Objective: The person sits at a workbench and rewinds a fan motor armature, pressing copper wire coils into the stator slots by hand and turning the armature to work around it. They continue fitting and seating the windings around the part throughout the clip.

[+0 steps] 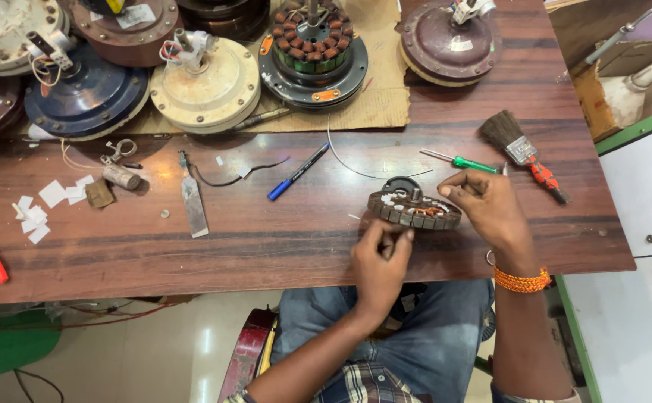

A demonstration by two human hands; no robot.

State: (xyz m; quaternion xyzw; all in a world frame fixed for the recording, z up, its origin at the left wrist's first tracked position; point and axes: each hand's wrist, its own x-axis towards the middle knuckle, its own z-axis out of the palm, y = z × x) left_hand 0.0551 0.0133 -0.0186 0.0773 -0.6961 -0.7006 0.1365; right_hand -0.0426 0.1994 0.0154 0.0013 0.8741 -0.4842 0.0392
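I'm seeing the round flat stator ring with brown slots and copper windings lying flat near the front edge of the dark wooden counter, hub pointing up, long axis running left-right. Left hand is pinching its near rim, grip narrow. Right hand is holding its right edge, fingers curled.

Dark wooden desk carries a stator, blue pen, green screwdriver, brush, scraper, paper scraps, fan motors on cardboard
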